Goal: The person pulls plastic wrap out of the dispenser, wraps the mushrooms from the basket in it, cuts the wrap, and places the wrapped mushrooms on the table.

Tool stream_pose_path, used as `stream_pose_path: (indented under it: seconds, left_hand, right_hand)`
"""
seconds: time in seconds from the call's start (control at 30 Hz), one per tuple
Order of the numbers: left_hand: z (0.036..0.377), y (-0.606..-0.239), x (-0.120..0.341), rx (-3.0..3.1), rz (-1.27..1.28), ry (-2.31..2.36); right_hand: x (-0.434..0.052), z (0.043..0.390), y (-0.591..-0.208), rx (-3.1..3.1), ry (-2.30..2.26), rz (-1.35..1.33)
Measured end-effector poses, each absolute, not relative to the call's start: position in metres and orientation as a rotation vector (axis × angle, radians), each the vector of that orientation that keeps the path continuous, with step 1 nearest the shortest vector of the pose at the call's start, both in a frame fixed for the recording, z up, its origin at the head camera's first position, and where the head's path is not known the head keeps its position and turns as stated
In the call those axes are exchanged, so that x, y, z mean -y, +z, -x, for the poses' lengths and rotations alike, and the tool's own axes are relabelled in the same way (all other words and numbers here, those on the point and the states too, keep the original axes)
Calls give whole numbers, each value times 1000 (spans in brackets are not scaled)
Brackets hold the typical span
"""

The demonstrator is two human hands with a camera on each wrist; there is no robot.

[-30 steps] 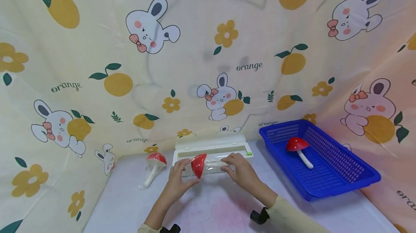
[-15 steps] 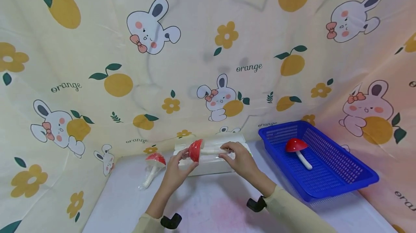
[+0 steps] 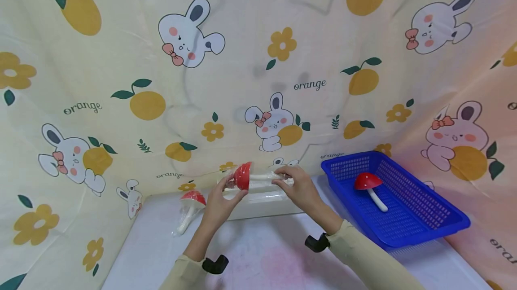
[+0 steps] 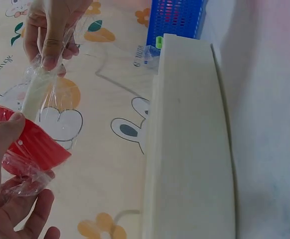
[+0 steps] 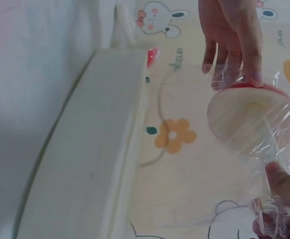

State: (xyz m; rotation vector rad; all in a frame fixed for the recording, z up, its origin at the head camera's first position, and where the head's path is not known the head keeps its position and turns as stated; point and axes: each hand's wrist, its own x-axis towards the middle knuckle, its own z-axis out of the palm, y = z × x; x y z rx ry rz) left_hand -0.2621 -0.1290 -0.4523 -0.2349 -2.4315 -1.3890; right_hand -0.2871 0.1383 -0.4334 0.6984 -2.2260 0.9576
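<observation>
Item: toy mushroom [image 3: 243,176], red cap, white stem, wrapped in clear film; being held in the air above the white film dispenser [image 3: 262,200] on the desk [image 3: 258,254]. Left hand [image 3: 220,202] gripping the cap; right hand [image 3: 296,189] pinching the stem end. Also lying nearby: wrapped mushroom [image 3: 191,207]; blue basket [image 3: 424,227] holding another mushroom [image 3: 369,186].

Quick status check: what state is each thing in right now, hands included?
Held mushroom: lifted above the dispenser, lying sideways, wrapped in clear film.
Left hand: gripping the red cap.
Right hand: pinching the film at the stem end.
Film dispenser: on the table, lid shut.
Left mushroom: wrapped, lying on the table.
Basket mushroom: unwrapped, lying in the blue basket.
</observation>
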Motion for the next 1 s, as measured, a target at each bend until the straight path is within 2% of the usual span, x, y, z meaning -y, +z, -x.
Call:
stream_pose_path:
  seconds: [0.47, 1.0]
  left_hand:
    - [263, -437, 121, 2359, 243, -1377]
    - [238, -436, 119, 2375, 232, -1314]
  right_hand:
    - [-139, 284, -418, 2224, 996, -658]
    - [-143, 265, -416, 2228, 997, -678]
